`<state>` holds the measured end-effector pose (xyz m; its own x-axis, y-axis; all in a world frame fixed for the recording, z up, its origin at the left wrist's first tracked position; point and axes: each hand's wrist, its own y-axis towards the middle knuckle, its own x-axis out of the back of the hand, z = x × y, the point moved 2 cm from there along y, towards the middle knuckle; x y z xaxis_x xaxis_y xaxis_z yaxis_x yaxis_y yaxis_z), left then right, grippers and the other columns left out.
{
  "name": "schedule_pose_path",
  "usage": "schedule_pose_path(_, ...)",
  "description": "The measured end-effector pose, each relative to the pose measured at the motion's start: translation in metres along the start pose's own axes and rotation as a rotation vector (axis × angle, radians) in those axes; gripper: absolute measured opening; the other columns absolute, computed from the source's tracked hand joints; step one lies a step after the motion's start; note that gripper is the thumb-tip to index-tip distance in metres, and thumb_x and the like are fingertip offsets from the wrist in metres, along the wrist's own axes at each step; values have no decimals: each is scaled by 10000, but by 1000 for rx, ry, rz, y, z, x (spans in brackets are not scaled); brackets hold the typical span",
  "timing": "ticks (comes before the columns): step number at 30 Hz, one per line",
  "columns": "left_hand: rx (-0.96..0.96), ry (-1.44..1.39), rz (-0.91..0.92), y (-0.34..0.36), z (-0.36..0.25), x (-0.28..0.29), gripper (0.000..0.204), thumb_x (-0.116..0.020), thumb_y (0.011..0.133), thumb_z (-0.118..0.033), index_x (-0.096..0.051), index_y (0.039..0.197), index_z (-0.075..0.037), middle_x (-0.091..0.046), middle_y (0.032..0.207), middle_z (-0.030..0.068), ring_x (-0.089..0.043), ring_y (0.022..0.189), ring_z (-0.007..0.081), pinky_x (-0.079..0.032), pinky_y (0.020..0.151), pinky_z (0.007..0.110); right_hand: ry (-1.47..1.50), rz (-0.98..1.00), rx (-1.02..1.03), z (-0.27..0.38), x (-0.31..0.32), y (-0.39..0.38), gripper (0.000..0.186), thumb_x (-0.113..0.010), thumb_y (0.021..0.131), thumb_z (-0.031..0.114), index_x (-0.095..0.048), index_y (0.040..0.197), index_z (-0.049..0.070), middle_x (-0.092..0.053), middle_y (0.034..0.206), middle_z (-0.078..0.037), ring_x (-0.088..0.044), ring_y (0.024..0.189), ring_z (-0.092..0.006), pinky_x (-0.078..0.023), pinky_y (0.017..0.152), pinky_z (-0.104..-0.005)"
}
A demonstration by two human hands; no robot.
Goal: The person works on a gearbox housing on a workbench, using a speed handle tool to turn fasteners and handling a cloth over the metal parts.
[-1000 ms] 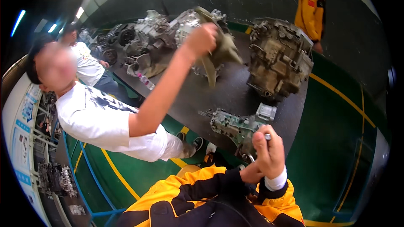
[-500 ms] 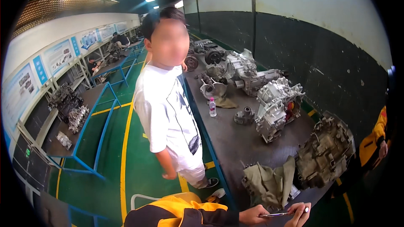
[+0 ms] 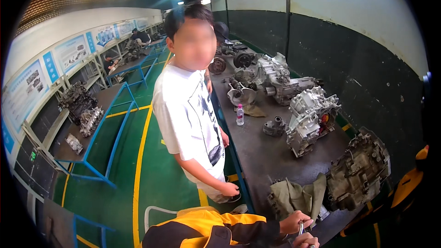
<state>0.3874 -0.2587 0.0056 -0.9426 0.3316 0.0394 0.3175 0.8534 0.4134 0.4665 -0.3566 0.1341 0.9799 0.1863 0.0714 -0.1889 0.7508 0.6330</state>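
Note:
At the bottom edge my left hand [image 3: 294, 222] and my right hand [image 3: 304, 239] are close together, both closed on a slim, shiny metal hand tool [image 3: 301, 228]. Fingers hide much of it, so its exact kind is unclear. Just beyond them a grey-green cloth [image 3: 301, 196] is draped over a metal part on the dark workbench [image 3: 257, 165]. To the right of the cloth rests a large, dirty gearbox casing [image 3: 358, 172]. The hands are near the cloth; whether they touch it I cannot tell.
A person in a white T-shirt [image 3: 183, 110] stands at the bench's left side. Silver gearboxes [image 3: 310, 121], a small metal part [image 3: 274, 127] and a bottle [image 3: 240, 115] stand on the bench. At right is a yellow-black sleeve [image 3: 406, 186]. Blue-framed tables [image 3: 98, 124] line the left.
The tool has turned from lying sideways to pointing more toward me, and my hands have moved left and closer together. The white-shirted person's body has turned slightly. The view has shifted.

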Motion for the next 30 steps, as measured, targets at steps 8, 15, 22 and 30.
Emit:
schedule_pose_path(8,-161,-458,-280,-32,8,-51,281,-526,932,-267,-538,850,1,-571,893,168,-505,813,93,-403,653,215,-149,353,-142,19,-15,22,169,-466,979,166,-532,876,49,-613,762,-122,-550,644,-226,-436,643,-289)
schedule_pose_path(15,35,-335,164,-29,27,-92,272,-514,935,-260,-539,863,1,-571,900,158,-520,835,103,-413,677,223,-340,484,-249,-2,-11,41,183,-497,970,207,-547,900,46,-624,770,-120,-567,651,-245,-440,639,-302)
schedule_pose_path(22,-79,-180,371,-41,-19,-68,272,-577,877,-192,-602,697,11,-521,548,124,-457,494,115,-364,483,313,-494,68,-347,-32,33,33,307,-473,981,301,-483,880,12,-550,675,-74,-543,615,-144,-431,590,-269)
schedule_pose_path(30,162,-252,483,-55,-26,-19,360,-551,911,-228,-479,643,2,-366,525,66,-364,524,103,-315,508,313,-484,-340,-362,-51,74,1,258,-418,1008,280,-424,902,44,-487,743,-53,-474,667,-126,-381,616,-238)
